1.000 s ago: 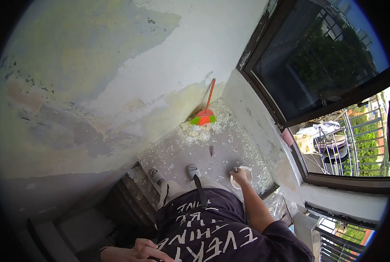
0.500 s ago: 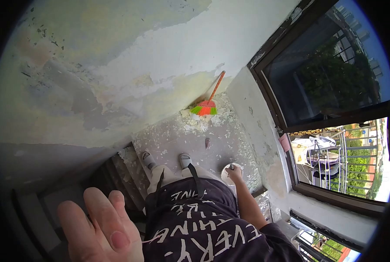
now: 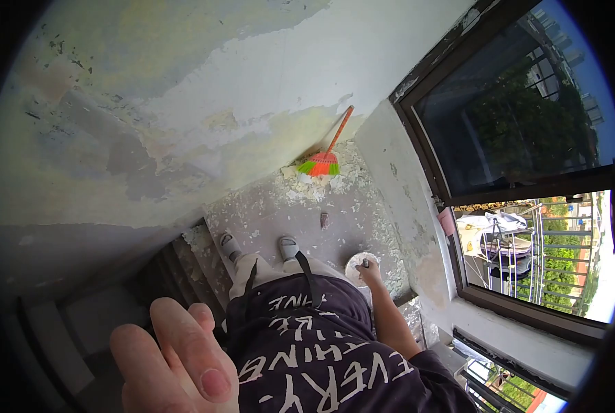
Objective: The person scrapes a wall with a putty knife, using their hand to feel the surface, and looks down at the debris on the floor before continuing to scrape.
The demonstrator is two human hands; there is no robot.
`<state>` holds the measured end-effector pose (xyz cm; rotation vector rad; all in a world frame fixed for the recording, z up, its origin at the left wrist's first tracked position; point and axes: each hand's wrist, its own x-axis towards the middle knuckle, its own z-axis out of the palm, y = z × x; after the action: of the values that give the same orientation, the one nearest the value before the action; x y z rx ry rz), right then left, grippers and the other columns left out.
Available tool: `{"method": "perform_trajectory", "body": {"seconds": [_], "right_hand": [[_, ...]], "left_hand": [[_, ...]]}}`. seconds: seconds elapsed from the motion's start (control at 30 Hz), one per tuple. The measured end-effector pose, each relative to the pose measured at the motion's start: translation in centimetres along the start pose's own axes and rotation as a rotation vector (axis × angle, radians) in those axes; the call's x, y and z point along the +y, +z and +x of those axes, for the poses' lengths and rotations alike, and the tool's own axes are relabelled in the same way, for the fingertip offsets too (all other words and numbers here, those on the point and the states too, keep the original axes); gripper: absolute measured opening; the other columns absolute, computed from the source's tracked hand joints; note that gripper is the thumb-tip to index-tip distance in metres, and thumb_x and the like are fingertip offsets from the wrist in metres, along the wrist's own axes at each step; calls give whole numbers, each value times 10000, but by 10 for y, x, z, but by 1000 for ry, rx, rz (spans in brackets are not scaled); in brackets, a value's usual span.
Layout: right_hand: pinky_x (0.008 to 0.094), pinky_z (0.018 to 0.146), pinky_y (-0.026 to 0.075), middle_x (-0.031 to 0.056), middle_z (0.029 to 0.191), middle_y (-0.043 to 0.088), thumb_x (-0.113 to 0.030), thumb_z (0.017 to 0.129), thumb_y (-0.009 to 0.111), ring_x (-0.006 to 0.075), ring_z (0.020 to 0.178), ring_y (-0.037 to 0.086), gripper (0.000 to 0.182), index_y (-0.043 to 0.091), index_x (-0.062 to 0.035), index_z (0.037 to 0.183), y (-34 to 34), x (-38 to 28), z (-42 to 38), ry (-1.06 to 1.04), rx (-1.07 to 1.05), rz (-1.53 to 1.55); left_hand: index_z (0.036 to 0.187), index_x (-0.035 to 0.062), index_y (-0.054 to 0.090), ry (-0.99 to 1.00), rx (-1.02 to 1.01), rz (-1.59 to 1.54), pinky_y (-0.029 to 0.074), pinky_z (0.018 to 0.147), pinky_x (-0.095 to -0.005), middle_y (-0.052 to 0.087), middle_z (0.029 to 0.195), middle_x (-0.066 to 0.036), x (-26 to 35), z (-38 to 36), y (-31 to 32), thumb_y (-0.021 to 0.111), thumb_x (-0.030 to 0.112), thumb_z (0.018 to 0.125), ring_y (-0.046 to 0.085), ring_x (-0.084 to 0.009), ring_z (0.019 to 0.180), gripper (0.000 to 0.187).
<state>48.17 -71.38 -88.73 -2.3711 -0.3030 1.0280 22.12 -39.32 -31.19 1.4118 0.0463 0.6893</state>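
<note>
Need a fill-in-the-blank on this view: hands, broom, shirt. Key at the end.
1. Of the left hand and right hand, the one closer to the camera is the ____.
2. The dark handle at the round pale container is gripped by the ____ hand.
3. The bristles of the broom are orange-red and ____.
4. Lettering on the dark shirt is ____.

left; right; green; white

From here I see a broom [image 3: 319, 164] leaning on the patchy wall [image 3: 204, 124], its bristles among pale flakes [image 3: 349, 165]. I also make out a dark-framed window [image 3: 514, 110], something pink [image 3: 446, 221] by its frame, and laundry [image 3: 503, 227], bars and greenery [image 3: 560, 263] outside.
</note>
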Motion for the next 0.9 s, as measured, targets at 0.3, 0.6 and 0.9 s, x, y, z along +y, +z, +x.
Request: {"method": "perform_trajectory", "body": {"seconds": [0.3,0.6,0.9], "right_hand": [[384,588,496,141,682,647,-293,790,707,235,588,641,353,645,11,959,-10,-34,4,51,-64,-33],[383,556,466,113,614,617,-283,799,706,218,548,616,288,635,-6,835,-10,-34,13,-7,-63,-27],[363,529,468,84,604,606,-277,794,716,186,524,597,288,630,-3,816,-5,-33,18,57,-69,5]], "left_hand": [[1085,192,652,188,97,-170,236,1058,-418,427,1173,3,-25,-7,-3,757,357,729,357,-242,1192,407],[1022,274,655,-5,197,-26,227,1025,-390,374,1091,88,6,-2,3,933,312,523,366,-170,1115,572],[654,259,490,6,466,-57,248,939,-334,342,1164,50,-69,-6,-10,828,387,671,299,-165,1115,361]]}}
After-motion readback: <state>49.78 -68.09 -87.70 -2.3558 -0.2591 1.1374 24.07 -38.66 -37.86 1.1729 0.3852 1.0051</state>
